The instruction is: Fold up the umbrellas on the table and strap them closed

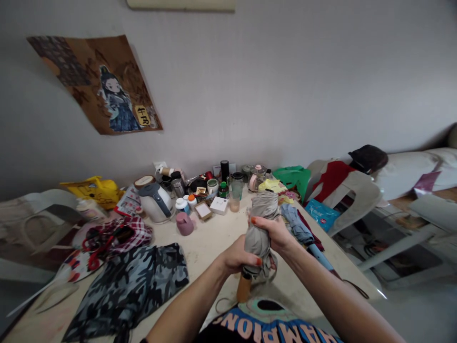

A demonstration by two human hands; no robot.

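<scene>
Between my two hands is a grey folding umbrella (257, 239), its cloth bunched around the shaft and its brown handle (243, 287) pointing down toward my body. My left hand (240, 256) wraps the lower part of the cloth, just above the handle. Higher up, my right hand (272, 232) grips the cloth from the right side, thumb across the front. Some fingers of both hands are hidden behind the fabric. To the right lies a blue-grey folded umbrella (294, 224) with a light blue handle (321, 259), next to dark red cloth (310, 229).
A camouflage cloth item (135, 281) covers the table's left front. Along the back stand a kettle (155, 202), a pink cup (184, 223), a white box (219, 205), a glass (234, 200) and several bottles. White chairs (360, 195) flank the table (210, 238); a wall rises behind.
</scene>
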